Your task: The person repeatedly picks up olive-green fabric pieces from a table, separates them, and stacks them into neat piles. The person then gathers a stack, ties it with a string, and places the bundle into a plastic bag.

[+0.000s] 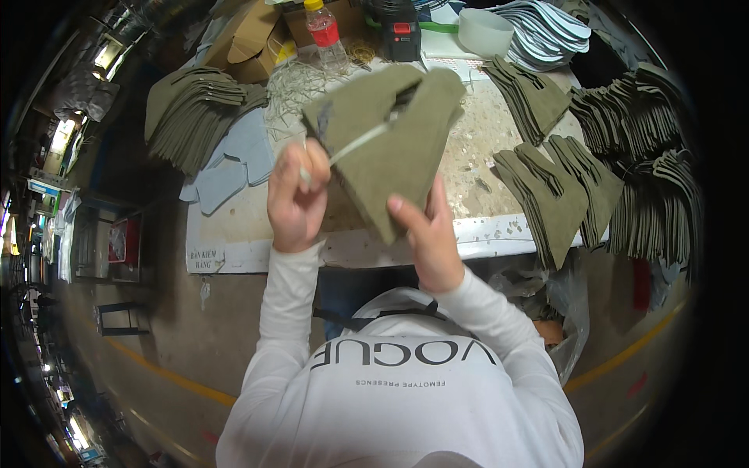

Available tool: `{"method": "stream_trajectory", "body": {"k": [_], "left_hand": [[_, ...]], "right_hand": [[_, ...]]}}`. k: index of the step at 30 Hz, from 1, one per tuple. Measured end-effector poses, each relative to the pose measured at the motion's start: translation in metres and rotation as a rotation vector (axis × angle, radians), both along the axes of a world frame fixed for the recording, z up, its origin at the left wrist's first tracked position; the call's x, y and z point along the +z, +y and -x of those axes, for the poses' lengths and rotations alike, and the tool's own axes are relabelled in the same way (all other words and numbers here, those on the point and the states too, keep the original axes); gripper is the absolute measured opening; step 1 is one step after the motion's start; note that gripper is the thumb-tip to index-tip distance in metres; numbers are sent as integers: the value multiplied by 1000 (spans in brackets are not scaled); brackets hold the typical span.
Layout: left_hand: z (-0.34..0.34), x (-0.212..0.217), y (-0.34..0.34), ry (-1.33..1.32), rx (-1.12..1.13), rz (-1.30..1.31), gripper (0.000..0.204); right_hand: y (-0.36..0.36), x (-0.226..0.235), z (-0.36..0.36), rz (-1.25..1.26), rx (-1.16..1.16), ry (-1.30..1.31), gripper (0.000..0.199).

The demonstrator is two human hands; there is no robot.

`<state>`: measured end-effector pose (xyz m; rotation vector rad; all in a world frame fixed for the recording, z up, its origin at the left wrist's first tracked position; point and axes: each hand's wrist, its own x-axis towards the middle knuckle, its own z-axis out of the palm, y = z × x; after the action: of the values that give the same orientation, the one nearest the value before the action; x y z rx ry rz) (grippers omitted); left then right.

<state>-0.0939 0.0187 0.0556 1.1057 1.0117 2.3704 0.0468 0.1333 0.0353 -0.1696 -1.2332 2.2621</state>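
Above the near edge of the worktable, my right hand (429, 234) grips a bundle of olive-green cut fabric pieces (390, 148), thumb on top and fingers behind it. A thin white strip (359, 146) runs slantwise across the bundle. My left hand (300, 191) is closed in a pinch on the strip's near-left end, just off the bundle's left side. A dark slit shows near the bundle's far end. The bundle and my left hand are slightly blurred, and the underside of the bundle is hidden.
Tied strips (300, 101) lie loose behind the bundle. Olive stacks stand at left (195, 117) and right (546, 195), with more hanging at far right (655, 195). Light-blue pieces (226, 171) lie left. A bottle (326, 39), tape roll (485, 33) and cardboard box (246, 43) are at the back.
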Motion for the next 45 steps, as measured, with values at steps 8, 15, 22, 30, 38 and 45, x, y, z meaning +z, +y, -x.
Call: {"method": "stream_trajectory", "body": {"k": [8, 15, 22, 30, 38, 45], "left_hand": [[-27, -41, -59, 274, 224, 635, 19], [-45, -20, -51, 716, 517, 750, 14], [-44, -39, -77, 421, 558, 1203, 9], [-16, -31, -100, 336, 605, 984, 13], [-34, -59, -72, -3, 158, 723, 26], [-27, -54, -63, -79, 136, 662, 26]], "right_hand": [[23, -6, -57, -977, -320, -420, 47], [-3, 1, 24, -1340, 93, -49, 16], [2, -18, 33, -1158, 184, -98, 25], [7, 4, 33, -1075, 329, 4, 22], [-4, 16, 47, -1177, -46, 132, 18], [1, -8, -1, -1670, 412, 182, 28]]}}
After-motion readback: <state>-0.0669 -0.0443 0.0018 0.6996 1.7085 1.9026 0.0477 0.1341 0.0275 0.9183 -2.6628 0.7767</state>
